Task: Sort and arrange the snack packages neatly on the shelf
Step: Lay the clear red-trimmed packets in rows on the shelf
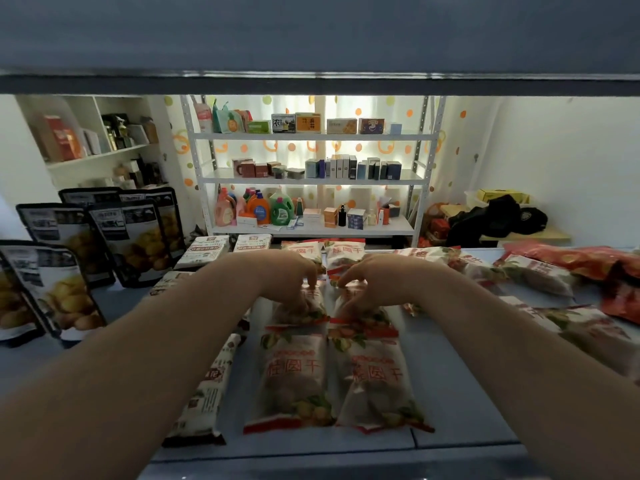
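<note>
Two red-and-white dried-fruit packages (294,379) (377,386) lie side by side near the front of the grey shelf (460,403). Behind them lie two more of the same kind. My left hand (287,278) presses curled fingers down on the left one (298,311). Over the right one (363,322) my right hand (374,280) does the same. Further matching packages (343,254) lie at the back of the shelf.
Dark stand-up pouches with yellow fruit pictures (131,237) stand at the left. Flat white-and-brown packets (204,393) lie left of the centre row. Loose red-and-white packages (540,275) and red bags (588,261) are scattered at the right. An upper shelf board (318,83) hangs overhead.
</note>
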Demonstrator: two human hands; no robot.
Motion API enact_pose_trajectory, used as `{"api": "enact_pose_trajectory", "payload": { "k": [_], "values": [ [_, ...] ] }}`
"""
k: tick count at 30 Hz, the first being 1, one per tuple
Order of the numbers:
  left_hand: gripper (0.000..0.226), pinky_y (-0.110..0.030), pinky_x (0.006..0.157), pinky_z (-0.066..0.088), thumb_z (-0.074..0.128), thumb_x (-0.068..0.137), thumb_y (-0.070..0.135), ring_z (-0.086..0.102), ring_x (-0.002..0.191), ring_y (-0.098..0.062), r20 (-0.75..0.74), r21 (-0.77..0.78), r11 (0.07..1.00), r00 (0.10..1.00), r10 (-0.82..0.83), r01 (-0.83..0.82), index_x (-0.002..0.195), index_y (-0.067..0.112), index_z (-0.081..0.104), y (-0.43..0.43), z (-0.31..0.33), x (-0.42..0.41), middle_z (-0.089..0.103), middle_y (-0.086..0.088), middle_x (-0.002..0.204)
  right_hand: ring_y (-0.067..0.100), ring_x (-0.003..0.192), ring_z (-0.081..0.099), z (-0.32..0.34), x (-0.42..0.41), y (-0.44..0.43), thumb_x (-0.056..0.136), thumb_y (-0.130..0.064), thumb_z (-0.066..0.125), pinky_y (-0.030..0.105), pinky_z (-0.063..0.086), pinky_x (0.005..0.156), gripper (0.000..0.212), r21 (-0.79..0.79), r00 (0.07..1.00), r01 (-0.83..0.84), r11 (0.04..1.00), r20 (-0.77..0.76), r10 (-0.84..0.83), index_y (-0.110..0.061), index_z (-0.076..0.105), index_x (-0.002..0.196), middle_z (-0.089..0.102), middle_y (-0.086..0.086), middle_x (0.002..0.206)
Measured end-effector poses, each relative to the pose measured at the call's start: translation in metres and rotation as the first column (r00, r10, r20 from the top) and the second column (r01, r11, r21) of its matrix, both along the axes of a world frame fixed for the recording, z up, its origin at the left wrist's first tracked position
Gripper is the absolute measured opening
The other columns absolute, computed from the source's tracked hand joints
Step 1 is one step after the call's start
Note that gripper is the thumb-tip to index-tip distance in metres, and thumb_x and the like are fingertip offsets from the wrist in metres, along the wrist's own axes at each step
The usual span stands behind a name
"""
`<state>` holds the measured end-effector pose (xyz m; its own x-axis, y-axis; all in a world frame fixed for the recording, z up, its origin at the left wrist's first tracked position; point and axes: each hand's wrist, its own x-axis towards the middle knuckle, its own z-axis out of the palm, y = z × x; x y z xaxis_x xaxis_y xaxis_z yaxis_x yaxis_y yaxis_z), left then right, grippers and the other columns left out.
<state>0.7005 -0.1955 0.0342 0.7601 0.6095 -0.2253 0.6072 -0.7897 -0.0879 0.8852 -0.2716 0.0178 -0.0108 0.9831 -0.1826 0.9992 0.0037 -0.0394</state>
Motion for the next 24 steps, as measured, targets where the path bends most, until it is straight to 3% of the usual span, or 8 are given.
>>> {"api": "enact_pose_trajectory", "payload": {
  "k": [3,5,8,12,15,19,24],
  "values": [
    [0.054,-0.035,0.095,0.047,0.065,0.087,0.037,0.052,0.115,-0.020,0.035,0.079,0.997,0.999,-0.010,0.007,0.138,0.028,0.048,-0.010,0.002,-0.004,0.052,0.000,0.135,0.021,0.127,0.046,0.005,-0.006,-0.013,0.086,-0.061,0.061,0.043,0.043,0.102,0.059,0.066,1.000,0.008,0.998,0.017,-0.009,-0.046,0.045,0.141,0.044,-0.003,0.147],
    [0.054,-0.038,0.096,0.048,0.064,0.086,0.041,0.053,0.115,-0.019,0.135,0.106,0.994,0.990,-0.032,0.018,0.136,0.030,0.048,-0.026,0.004,-0.013,0.052,0.001,0.135,0.017,0.129,0.045,0.009,-0.012,-0.034,0.089,-0.058,0.058,0.038,0.042,0.102,0.057,0.197,0.999,-0.043,0.979,-0.002,0.044,-0.046,0.043,0.142,0.043,-0.005,0.148],
    [0.043,-0.031,0.082,0.051,0.061,0.082,0.047,0.053,0.100,-0.010,0.260,0.085,0.994,0.961,-0.095,0.076,0.123,0.040,0.051,-0.061,-0.007,-0.034,0.053,0.009,0.127,0.009,0.124,0.046,0.003,-0.024,-0.081,0.082,-0.074,0.048,0.029,0.039,0.100,0.062,0.256,0.986,-0.096,0.962,-0.108,0.128,-0.049,0.044,0.139,0.045,-0.012,0.144],
    [0.040,-0.031,0.080,0.050,0.056,0.084,0.046,0.053,0.104,-0.010,0.219,0.057,0.994,0.970,-0.108,0.098,0.123,0.039,0.052,-0.095,-0.025,-0.052,0.052,0.011,0.128,0.010,0.128,0.043,-0.025,-0.033,-0.118,0.082,-0.074,0.046,0.029,0.036,0.102,0.063,0.170,0.994,-0.012,0.985,-0.101,0.030,-0.051,0.043,0.140,0.040,-0.016,0.148],
    [0.040,-0.034,0.084,0.051,0.054,0.085,0.045,0.054,0.108,-0.014,0.223,0.072,0.994,0.970,-0.101,0.087,0.123,0.033,0.053,-0.098,-0.024,-0.053,0.051,0.007,0.129,0.010,0.127,0.045,-0.033,-0.039,-0.118,0.091,-0.063,0.047,0.023,0.033,0.099,0.052,0.217,0.992,0.028,0.976,-0.128,0.000,-0.046,0.046,0.141,0.043,-0.013,0.147],
    [0.042,-0.034,0.087,0.051,0.055,0.084,0.044,0.054,0.110,-0.014,0.169,0.047,0.996,0.982,-0.082,0.075,0.125,0.034,0.052,-0.097,-0.022,-0.050,0.050,0.007,0.131,0.014,0.129,0.045,-0.034,-0.042,-0.120,0.093,-0.060,0.047,0.031,0.036,0.104,0.052,0.244,0.992,0.045,0.969,-0.126,-0.014,-0.043,0.046,0.142,0.043,-0.010,0.148],
    [0.034,-0.021,0.071,0.043,0.057,0.085,0.045,0.048,0.087,-0.004,0.221,0.132,0.985,0.965,-0.138,0.110,0.117,0.037,0.056,-0.090,-0.002,-0.027,0.056,0.012,0.118,0.013,0.119,0.050,-0.014,-0.022,-0.133,0.092,-0.061,0.051,0.031,0.041,0.095,0.046,0.303,0.973,0.050,0.952,-0.230,0.022,-0.043,0.054,0.133,0.053,-0.009,0.134]
  ]
}}
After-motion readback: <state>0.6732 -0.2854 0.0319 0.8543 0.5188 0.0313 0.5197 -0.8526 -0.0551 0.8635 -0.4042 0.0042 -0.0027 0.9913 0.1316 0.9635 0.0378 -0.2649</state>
